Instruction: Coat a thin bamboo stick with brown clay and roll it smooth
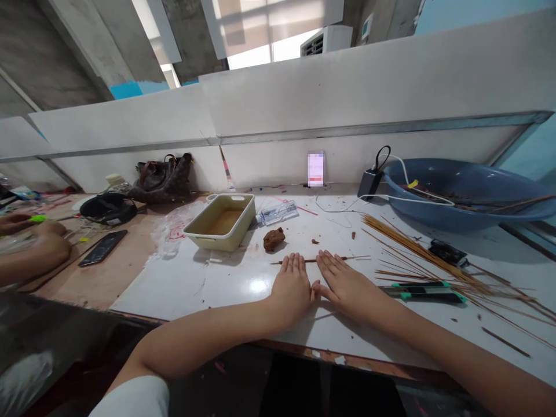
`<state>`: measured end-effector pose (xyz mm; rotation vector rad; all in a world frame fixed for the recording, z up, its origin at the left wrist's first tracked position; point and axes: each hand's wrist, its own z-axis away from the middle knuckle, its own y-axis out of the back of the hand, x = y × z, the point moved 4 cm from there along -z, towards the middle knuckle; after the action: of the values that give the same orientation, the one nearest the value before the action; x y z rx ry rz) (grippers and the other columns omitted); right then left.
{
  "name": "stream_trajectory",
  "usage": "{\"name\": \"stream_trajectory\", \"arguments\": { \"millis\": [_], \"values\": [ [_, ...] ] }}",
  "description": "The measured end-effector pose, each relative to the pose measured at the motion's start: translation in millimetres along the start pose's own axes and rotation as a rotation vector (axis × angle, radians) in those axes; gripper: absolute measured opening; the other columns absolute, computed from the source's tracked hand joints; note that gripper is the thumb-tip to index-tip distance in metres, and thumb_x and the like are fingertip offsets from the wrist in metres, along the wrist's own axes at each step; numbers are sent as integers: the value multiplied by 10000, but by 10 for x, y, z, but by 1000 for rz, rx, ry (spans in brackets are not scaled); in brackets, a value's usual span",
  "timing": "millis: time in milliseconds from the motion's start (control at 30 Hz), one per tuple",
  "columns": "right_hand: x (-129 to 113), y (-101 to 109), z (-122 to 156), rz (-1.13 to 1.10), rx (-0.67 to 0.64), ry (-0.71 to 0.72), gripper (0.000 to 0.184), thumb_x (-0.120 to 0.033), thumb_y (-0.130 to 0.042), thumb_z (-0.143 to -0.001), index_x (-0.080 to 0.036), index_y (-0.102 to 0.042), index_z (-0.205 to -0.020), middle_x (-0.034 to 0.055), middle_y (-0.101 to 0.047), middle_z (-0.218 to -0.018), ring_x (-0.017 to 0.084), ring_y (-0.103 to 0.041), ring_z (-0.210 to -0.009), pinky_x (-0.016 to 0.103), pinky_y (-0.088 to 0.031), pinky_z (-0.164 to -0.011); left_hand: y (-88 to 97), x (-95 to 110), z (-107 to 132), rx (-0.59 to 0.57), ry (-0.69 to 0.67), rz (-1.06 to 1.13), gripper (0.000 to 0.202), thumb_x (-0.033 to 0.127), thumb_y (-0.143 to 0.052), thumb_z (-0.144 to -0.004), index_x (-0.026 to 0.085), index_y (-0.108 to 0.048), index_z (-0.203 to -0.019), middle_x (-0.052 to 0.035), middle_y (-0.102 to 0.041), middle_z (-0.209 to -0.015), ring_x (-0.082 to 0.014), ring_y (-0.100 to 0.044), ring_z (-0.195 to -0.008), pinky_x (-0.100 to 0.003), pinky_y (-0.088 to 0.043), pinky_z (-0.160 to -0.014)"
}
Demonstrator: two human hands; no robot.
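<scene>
Both hands lie flat and palm down on the white bench, fingers stretched out and close together, gripping nothing. The left hand and the right hand sit side by side with their thumbs touching. Their fingertips rest on a thin stick that lies crosswise on the bench, its ends showing beyond each hand.

Just behind the left hand's fingers sits a brown lump, and left of that a cream tray. To the right of the right hand a bundle of sticks fans across the bench, with green-handled cutters lying over its near side. A blue basin stands at the far right, and a phone leans on the back wall. At the far left, another person's hand rests near a black phone.
</scene>
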<state>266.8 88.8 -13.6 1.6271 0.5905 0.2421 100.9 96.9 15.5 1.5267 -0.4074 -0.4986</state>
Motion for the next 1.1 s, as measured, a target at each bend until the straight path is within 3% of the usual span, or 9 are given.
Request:
{"name": "stream_trajectory", "arguments": {
  "millis": [100,300,533,733,833,967,1100],
  "values": [
    [-20,18,9,0,-9,-2,895,-696,-298,-1151,-20,-390,-1729,275,-355,-1774,370,-339,-1675,562,-332,-1366,5,13,26,-20,5,-12,794,470,-283,-1135,-114,-409,-1658,-332,-418,-1722,-388,-388,-1661,-504,-262,-1381],
    [77,100,-165,-15,-5,-22,916,-697,-224,-1156,5,-384,-1723,284,-327,-1779,368,-299,-1690,593,-276,-1383,96,-86,-202,-6,92,-6,766,438,-284,-1148,-124,-410,-1653,-329,-418,-1723,-381,-397,-1657,-480,-270,-1382],
    [-32,22,15,0,-6,-28,941,-712,-242,-1146,22,-384,-1718,303,-359,-1757,389,-358,-1667,593,-322,-1365,-67,-1,16,4,52,-11,798,466,-364,-1113,-109,-408,-1665,-335,-415,-1717,-435,-392,-1650,-559,-260,-1383],
    [90,103,-153,-22,21,-37,878,-682,-286,-1156,-41,-344,-1753,278,-363,-1765,393,-338,-1674,636,-314,-1361,53,-104,-197,-9,111,-32,809,473,-265,-1137,-141,-423,-1639,-350,-428,-1704,-413,-406,-1648,-533,-281,-1373],
    [66,86,-112,0,11,-22,886,-683,-318,-1151,-6,-414,-1715,303,-385,-1748,404,-366,-1660,621,-328,-1358,45,-100,-131,-9,94,-47,800,475,-263,-1139,-122,-444,-1640,-331,-457,-1697,-410,-415,-1643,-529,-276,-1377],
    [20,30,-5,13,15,-29,877,-698,-339,-1143,-46,-423,-1724,284,-417,-1737,406,-416,-1636,629,-358,-1343,-55,-59,25,-7,60,-44,865,558,-297,-1124,-117,-451,-1642,-331,-447,-1705,-440,-393,-1649,-543,-256,-1388],
    [86,67,-93,-5,24,-53,847,-664,-332,-1155,-60,-374,-1748,269,-404,-1750,392,-383,-1653,621,-331,-1358,-40,-131,-109,-3,117,-25,867,546,-276,-1131,-135,-420,-1647,-354,-445,-1694,-447,-400,-1644,-569,-270,-1377]
  ]
}}
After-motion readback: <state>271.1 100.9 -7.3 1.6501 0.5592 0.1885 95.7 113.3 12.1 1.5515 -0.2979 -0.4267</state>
